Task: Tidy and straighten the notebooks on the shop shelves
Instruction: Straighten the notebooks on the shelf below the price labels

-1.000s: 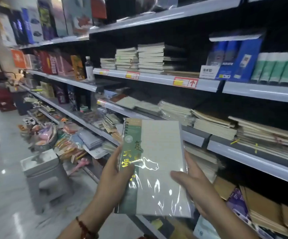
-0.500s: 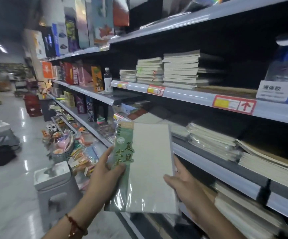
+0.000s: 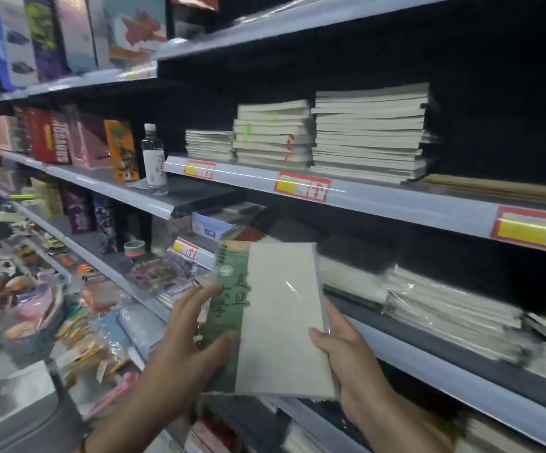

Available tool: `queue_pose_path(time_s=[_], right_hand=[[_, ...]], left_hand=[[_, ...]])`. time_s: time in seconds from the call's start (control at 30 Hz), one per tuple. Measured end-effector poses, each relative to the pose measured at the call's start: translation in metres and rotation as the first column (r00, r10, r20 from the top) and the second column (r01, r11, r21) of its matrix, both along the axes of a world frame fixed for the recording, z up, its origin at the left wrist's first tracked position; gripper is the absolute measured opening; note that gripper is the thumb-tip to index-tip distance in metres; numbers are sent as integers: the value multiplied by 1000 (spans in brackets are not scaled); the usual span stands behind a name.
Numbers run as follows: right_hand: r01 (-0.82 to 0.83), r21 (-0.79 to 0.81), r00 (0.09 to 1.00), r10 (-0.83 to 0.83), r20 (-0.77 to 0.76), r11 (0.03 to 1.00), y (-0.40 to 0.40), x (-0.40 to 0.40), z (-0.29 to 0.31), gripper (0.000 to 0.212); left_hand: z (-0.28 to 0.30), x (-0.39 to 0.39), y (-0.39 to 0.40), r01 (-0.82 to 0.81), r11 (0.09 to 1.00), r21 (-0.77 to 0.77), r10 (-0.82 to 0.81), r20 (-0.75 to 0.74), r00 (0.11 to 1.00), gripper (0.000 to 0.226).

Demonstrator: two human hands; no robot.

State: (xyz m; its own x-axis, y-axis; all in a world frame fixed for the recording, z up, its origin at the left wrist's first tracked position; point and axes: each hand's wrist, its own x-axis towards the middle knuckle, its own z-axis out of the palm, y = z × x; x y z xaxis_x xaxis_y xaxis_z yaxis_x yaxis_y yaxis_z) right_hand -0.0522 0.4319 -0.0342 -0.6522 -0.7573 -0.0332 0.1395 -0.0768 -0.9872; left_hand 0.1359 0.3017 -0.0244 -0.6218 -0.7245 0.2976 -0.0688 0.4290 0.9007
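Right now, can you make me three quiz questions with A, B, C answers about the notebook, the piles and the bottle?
1. Where is the water bottle?
A. on a shelf, left of the notebook piles
B. on the floor
C. on top of a pile

2. How many notebook piles stand side by side on that shelf level?
A. one
B. three
C. six

3. How is the green-and-cream notebook held?
A. by both hands
B. by one hand
C. lying on a shelf

Answers: 1 A, it stands beside the boxes; 2 B, three piles rising rightward; 3 A, left hand and right hand grip its sides.
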Motion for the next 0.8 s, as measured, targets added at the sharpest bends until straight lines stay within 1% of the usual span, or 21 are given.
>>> queue_pose_path(time_s=[0.03,0.07,0.13,0.17,0.2,0.27,0.3,0.33,0.4,0.43,0.47,0.5,0.53,0.57,0.6,0.67,0.7,0.73,0.8], right_hand=[[15,1,1000,-15,13,1000,-15,2,2,55],[29,-3,999,-29,34,1000,-31,2,2,53],[70,-5,994,-70,81,998,-62,3,2,49],[100,-3,990,-99,101,995,-78,5,3,47],[132,3,985,-131,113,991,-93,6,2,46],[183,28,975,-185,123,983,-124,7,4,49],[211,37,968,-214,129,977,-136,9,6,51],[231,49,966,-235,107,972,-148,9,9,48],[270,91,962,-273,11,958,-166,11,18,31],[294,128,955,-289,-62,947,-172,14,22,23],[314,195,942,-281,-182,929,-177,16,25,24],[341,286,910,-238,-339,895,-179,18,26,35],[383,375,857,-173,-486,844,-181,23,26,47],[422,434,794,-93,-601,796,-183,31,29,54],[444,473,733,-5,-680,760,-186,37,29,58],[482,486,587,143,-797,729,-194,47,30,60],[510,469,505,190,-842,721,-197,48,31,57],[535,444,449,203,-870,719,-200,47,31,52],[569,391,396,176,-901,724,-205,40,32,46]], left_hand=[[0,3,-20,71,992,-103,-68,35,997,51],[0,6,-41,150,965,-215,-132,98,986,52],[0,10,-87,302,854,-423,-196,275,941,61],[0,10,-111,359,793,-491,-206,339,918,62],[2,9,-133,398,747,-532,-219,368,904,61],[7,4,-174,422,692,-585,-240,365,900,54],[9,-1,-193,428,675,-601,-258,351,900,51],[11,-6,-210,436,668,-603,-284,335,898,50],[15,-17,-239,459,671,-583,-335,313,888,50],[16,-22,-250,483,671,-563,-365,316,876,48],[17,-27,-260,502,663,-555,-394,312,865,45],[17,-34,-270,507,651,-565,-407,304,861,43],[17,-41,-280,502,639,-583,-405,300,864,44],[18,-48,-289,497,633,-594,-391,308,867,46],[19,-55,-297,495,630,-599,-370,328,869,50],[22,-67,-308,497,612,-615,-344,358,868,58],[23,-72,-311,496,604,-624,-338,363,868,59],[24,-75,-313,490,600,-633,-331,361,872,57],[26,-80,-315,475,595,-648,-293,376,879,52]])
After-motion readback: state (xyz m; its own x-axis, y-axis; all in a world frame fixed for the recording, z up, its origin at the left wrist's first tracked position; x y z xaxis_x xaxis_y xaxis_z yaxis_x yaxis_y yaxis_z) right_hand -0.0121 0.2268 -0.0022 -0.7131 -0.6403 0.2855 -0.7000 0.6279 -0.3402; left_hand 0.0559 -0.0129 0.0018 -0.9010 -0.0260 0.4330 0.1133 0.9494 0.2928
